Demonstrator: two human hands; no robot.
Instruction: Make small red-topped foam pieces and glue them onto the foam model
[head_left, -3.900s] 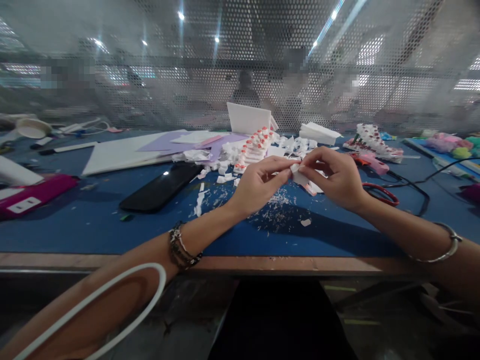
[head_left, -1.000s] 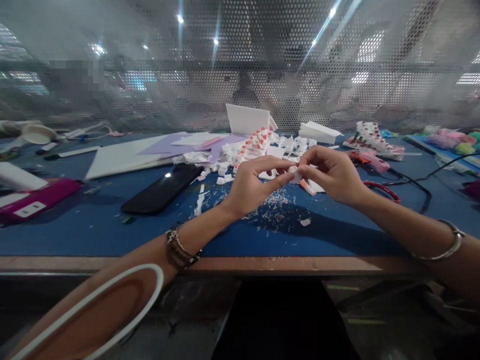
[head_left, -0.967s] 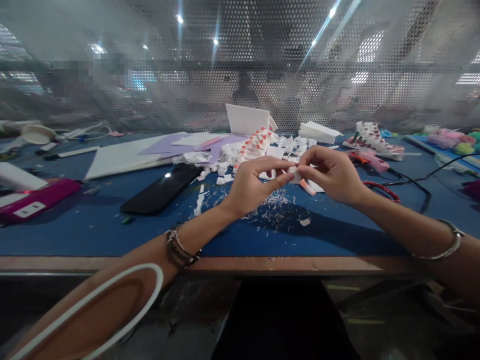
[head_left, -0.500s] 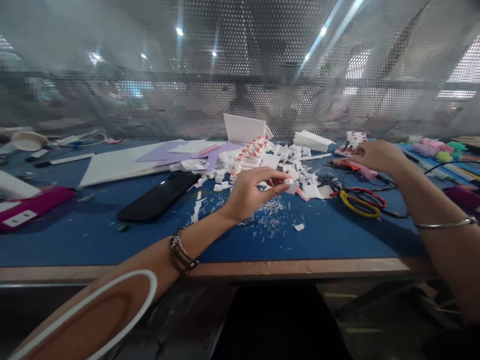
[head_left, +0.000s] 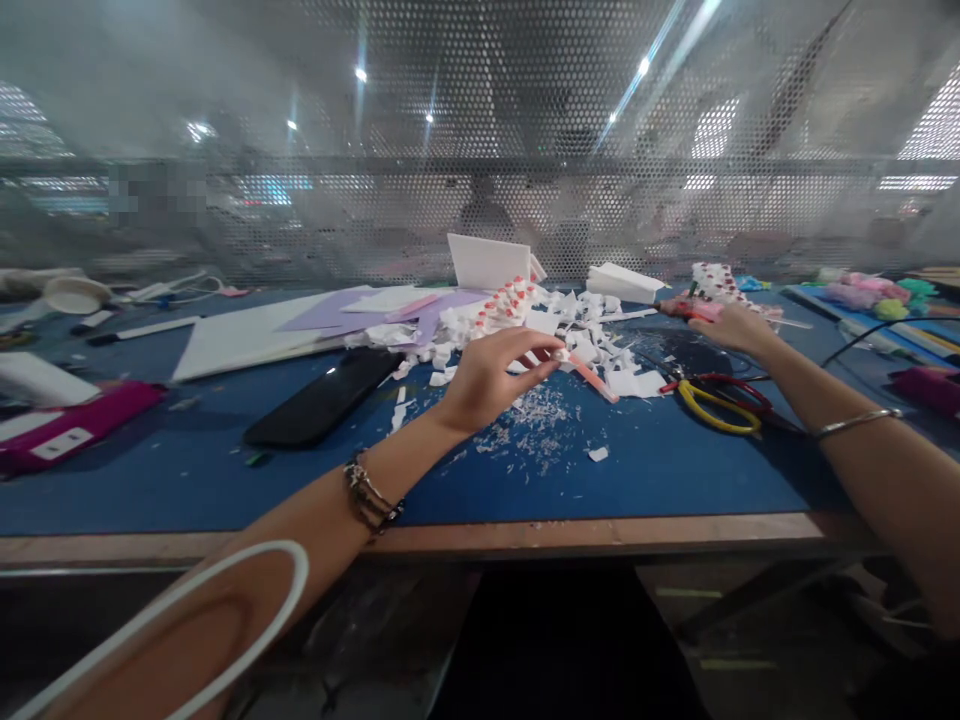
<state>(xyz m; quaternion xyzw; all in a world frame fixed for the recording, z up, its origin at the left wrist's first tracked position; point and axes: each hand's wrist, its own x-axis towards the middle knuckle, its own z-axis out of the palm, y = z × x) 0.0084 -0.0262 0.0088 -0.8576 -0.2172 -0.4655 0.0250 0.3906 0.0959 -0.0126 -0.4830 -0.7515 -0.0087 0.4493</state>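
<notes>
Above the scraps in the middle, my left hand [head_left: 487, 375] pinches a small white piece [head_left: 561, 354] between thumb and fingertips. Just beyond those fingertips a pinkish-orange strip [head_left: 595, 379] lies on the blue mat [head_left: 652, 470]. On the right, my right hand [head_left: 735, 330] is closed around a pink and red hot glue gun [head_left: 684, 308], its dark nozzle pointing left. Behind that hand stands a white item dotted with red [head_left: 714, 281]. A white piece with rows of red tips [head_left: 504, 304] sits among crumpled paper scraps [head_left: 592, 320] past my left hand.
A black phone [head_left: 326, 398] and a magenta pouch [head_left: 90, 425] lie to the left. Yellow-handled scissors [head_left: 716, 408] rest by my right forearm, near a black cord. White sheets [head_left: 240, 335], purple sheets [head_left: 319, 309] and colourful pom-poms [head_left: 870, 290] lie farther back, before a perforated metal screen [head_left: 495, 130].
My right hand has come lower and closed around the glue gun, away from the red-dotted item. My left hand still pinches the white piece, slightly farther left.
</notes>
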